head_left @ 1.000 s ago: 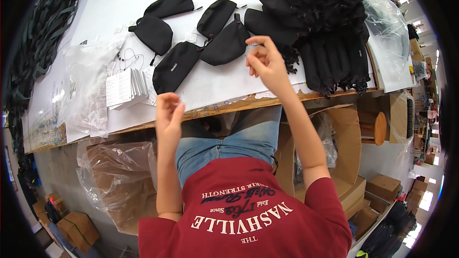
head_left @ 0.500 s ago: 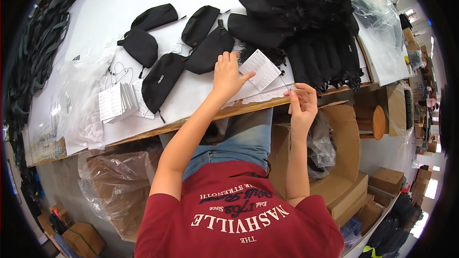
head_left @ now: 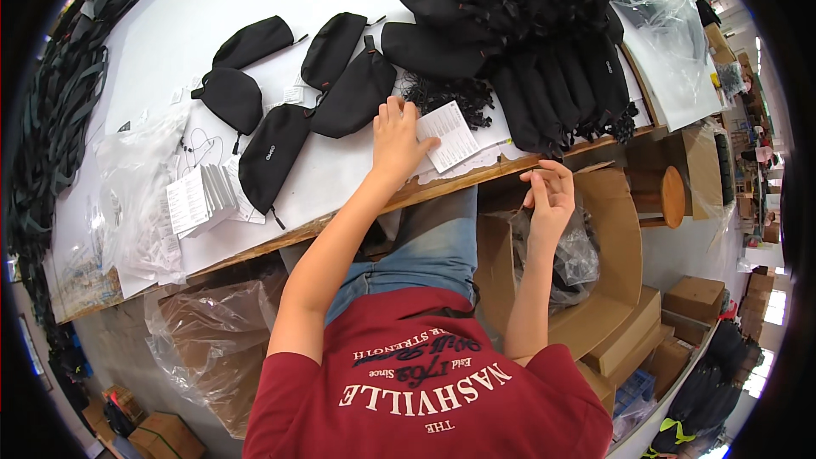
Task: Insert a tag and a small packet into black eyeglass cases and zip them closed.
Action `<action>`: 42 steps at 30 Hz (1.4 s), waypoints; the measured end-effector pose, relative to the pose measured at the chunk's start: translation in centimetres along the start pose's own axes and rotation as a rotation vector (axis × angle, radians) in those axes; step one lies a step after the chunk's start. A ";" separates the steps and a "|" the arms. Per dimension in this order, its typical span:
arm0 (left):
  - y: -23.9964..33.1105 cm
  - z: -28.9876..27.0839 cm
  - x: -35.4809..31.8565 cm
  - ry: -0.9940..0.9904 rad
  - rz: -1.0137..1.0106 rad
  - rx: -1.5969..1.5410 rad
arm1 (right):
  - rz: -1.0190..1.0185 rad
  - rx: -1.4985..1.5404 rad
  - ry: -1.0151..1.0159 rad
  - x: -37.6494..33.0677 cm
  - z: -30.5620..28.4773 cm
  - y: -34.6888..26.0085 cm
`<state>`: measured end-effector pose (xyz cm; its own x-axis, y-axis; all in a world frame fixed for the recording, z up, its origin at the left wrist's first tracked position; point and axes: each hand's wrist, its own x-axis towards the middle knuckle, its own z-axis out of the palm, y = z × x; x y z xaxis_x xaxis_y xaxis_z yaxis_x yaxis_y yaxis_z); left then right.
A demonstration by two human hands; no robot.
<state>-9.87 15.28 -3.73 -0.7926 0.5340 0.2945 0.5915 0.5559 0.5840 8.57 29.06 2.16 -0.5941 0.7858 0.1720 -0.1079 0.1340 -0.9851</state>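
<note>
My left hand (head_left: 396, 143) lies at the table's near side, its thumb on the lower left corner of a white printed tag (head_left: 450, 136), holding it. The other fingers rest beside the tag, close to a black zip pouch (head_left: 355, 95). Past the table's front edge, above a carton, my right hand (head_left: 548, 194) is raised with thumb and forefinger pinched. A thin dark cord shows faintly at its fingertips; its full run cannot be made out. Behind the tag lies a tangle of short black cords (head_left: 455, 102).
More black pouches (head_left: 272, 157) lie left of my hand, near a fanned stack of tags (head_left: 200, 200) and clear plastic bags (head_left: 136, 191). A large heap of black pouches (head_left: 544, 13) covers the right side. An open carton (head_left: 616, 246) stands below the table edge (head_left: 467, 178).
My right hand has moved slightly right and down, away from the tag. The tag has tilted flatter and turned under my left thumb. The whole view has shifted a little.
</note>
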 end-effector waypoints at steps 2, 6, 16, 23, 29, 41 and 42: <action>-0.3 -0.3 -0.6 0.028 0.029 -0.005 | 0.025 0.014 -0.050 -0.2 0.0 0.2; -0.6 -1.8 -2.3 0.057 0.112 -0.164 | 0.035 0.015 -0.089 -0.8 0.6 0.0; 1.3 -8.4 -8.6 -0.146 -0.666 -1.609 | 0.232 0.333 -0.471 -4.5 7.1 -1.0; 2.6 -9.0 -11.9 -0.063 -0.405 -0.960 | 0.285 0.409 -0.606 -6.8 11.3 -1.3; 1.7 -9.6 -13.1 -0.133 -0.513 -1.091 | 0.224 0.248 -0.590 -7.2 11.4 -1.0; 0.6 -11.4 -12.9 0.050 -0.650 -1.415 | 0.036 0.006 -0.631 -6.4 9.9 -1.6; 0.7 -11.4 -12.9 0.059 -0.636 -1.424 | 0.038 0.005 -0.628 -6.5 10.0 -1.8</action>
<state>-0.92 1.54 1.47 -0.8736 0.4101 -0.2619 -0.4262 -0.3852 0.8185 4.66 17.72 2.85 -0.9523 0.2852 0.1086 -0.0803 0.1094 -0.9908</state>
